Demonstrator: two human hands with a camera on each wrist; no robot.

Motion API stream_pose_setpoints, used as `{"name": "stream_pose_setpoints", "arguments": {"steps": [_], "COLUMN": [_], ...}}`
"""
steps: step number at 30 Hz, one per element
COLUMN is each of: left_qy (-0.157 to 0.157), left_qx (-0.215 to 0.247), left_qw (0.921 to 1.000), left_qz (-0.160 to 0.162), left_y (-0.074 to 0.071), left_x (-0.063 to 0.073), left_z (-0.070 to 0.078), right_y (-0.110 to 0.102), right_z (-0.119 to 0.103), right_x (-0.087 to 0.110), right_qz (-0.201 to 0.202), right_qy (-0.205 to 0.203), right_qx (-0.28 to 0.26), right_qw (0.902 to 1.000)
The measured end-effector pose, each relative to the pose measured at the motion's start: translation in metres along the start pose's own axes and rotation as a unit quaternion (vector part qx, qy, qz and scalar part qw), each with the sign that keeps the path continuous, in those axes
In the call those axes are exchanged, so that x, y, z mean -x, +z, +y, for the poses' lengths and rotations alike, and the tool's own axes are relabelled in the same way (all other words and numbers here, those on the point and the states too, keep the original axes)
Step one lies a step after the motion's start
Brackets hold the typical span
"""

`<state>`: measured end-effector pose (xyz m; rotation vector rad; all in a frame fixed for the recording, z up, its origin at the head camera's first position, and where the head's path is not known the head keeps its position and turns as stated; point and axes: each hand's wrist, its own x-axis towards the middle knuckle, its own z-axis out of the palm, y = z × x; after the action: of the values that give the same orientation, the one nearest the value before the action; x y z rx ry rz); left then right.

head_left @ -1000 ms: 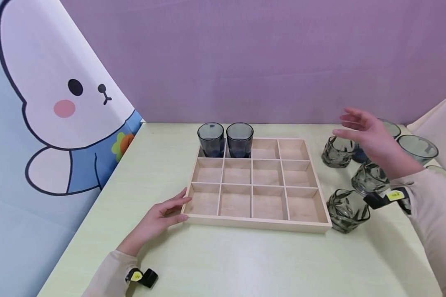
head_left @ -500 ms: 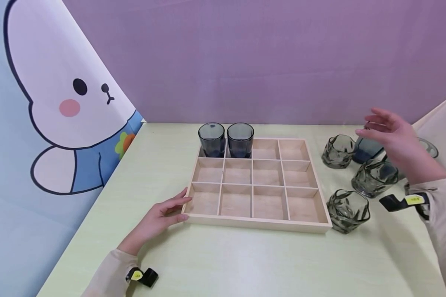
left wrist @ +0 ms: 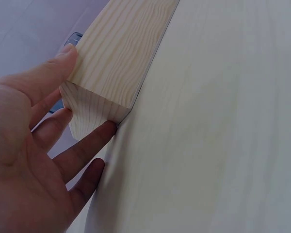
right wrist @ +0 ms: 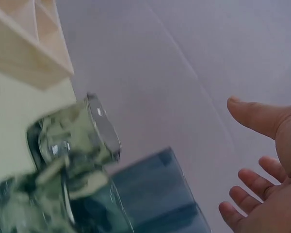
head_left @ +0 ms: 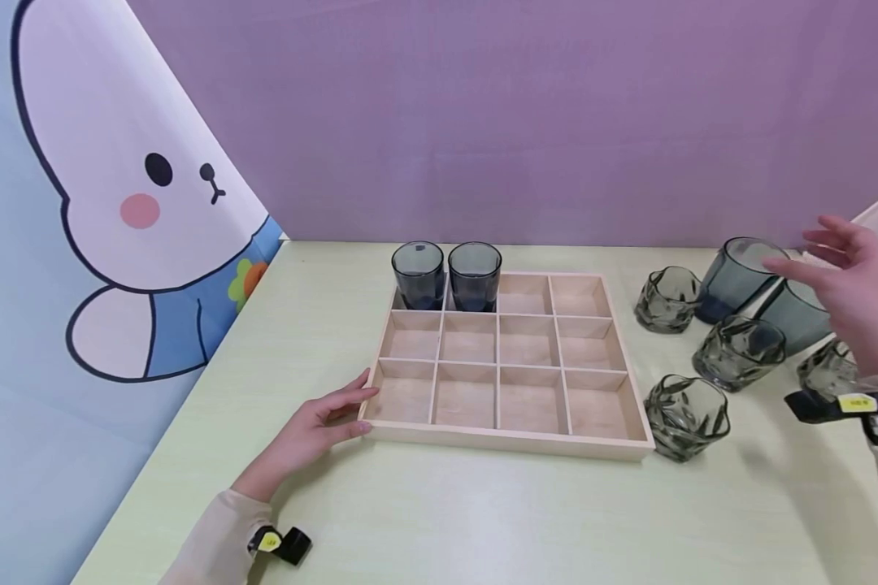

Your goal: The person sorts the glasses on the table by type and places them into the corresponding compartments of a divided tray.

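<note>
A divided wooden tray (head_left: 512, 443) lies mid-table in the head view. Two tall blue-grey glasses, a left one (head_left: 419, 276) and a right one (head_left: 474, 278), stand in its back-left compartments. At the tray's front-left corner my left hand (head_left: 303, 443) rests its thumb and fingertips, fingers extended; the left wrist view shows them touching the wood (left wrist: 121, 53). My right hand (head_left: 859, 292) hovers with nothing in it at the far right, fingers loosely bent. Below and beside it are a tall blue glass (head_left: 739, 276) and a second tall blue glass (head_left: 793, 317), partly hidden.
Short faceted glasses crowd the table right of the tray: one at the back (head_left: 667, 301), one in the middle (head_left: 737, 353), one at the tray's front-right corner (head_left: 686, 418), and one partly behind the right wrist (head_left: 828, 367). A purple cloth (head_left: 512, 122) hangs behind the table.
My right hand has moved rightward over the glasses, uncovering the two tall blue ones. The left hand and the tray have stayed in place.
</note>
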<state>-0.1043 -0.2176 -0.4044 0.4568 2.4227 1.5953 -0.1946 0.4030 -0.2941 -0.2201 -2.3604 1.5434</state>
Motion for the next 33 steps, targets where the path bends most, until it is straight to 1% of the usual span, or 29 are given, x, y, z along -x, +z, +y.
{"name": "stream_pose_setpoints", "arguments": {"steps": [1, 6, 9, 11, 15, 17, 20, 22, 24, 26, 29, 31, 33], "left_qy": [0.0, 0.005, 0.007, 0.007, 0.006, 0.007, 0.008, 0.008, 0.007, 0.006, 0.005, 0.006, 0.008], "left_qx": [0.0, 0.001, -0.002, -0.004, -0.005, -0.004, -0.003, -0.002, -0.001, 0.001, 0.003, 0.001, -0.003], "left_qw": [1.0, 1.0, 1.0, 1.0, 1.0, 1.0, 1.0, 1.0, 1.0, 1.0, 1.0, 1.0, 1.0], "left_qz": [0.0, 0.0, 0.0, 0.0, 0.001, 0.002, 0.001, 0.0, 0.0, -0.001, -0.001, -0.002, 0.0], "left_y": [0.0, 0.0, 0.0, 0.0, 0.001, 0.001, 0.001, 0.0, 0.0, 0.0, 0.0, 0.0, 0.0], "left_x": [0.0, 0.0, 0.0, 0.0, 0.0, 0.0, 0.001, 0.001, 0.0, 0.0, -0.001, -0.001, 0.0], "left_z": [0.0, 0.002, 0.002, 0.002, 0.002, 0.002, 0.001, 0.001, 0.0, -0.001, -0.001, -0.002, -0.002], "right_y": [-0.001, -0.008, -0.012, -0.015, -0.021, -0.023, -0.025, -0.027, -0.034, -0.035, -0.036, -0.032, -0.033], "right_z": [0.001, 0.011, 0.019, 0.025, 0.039, 0.044, 0.049, 0.055, 0.078, 0.083, 0.083, 0.065, 0.065], "right_x": [0.001, 0.002, 0.003, 0.003, 0.003, 0.005, 0.006, 0.005, -0.007, -0.008, -0.007, 0.004, 0.004], "right_qz": [0.013, 0.061, 0.075, 0.077, 0.061, 0.042, 0.01, -0.011, -0.02, -0.023, -0.027, -0.034, -0.044], "right_qy": [-0.001, -0.006, 0.004, 0.011, 0.028, 0.041, 0.053, 0.054, 0.047, 0.041, 0.037, 0.038, 0.037], "right_qx": [0.017, 0.024, 0.04, 0.054, 0.079, 0.094, 0.099, 0.103, 0.115, 0.131, 0.149, 0.151, 0.15], "right_qw": [0.9998, 0.9978, 0.9963, 0.9955, 0.9946, 0.9939, 0.9936, 0.9931, 0.992, 0.9903, 0.9877, 0.9873, 0.9871]}}
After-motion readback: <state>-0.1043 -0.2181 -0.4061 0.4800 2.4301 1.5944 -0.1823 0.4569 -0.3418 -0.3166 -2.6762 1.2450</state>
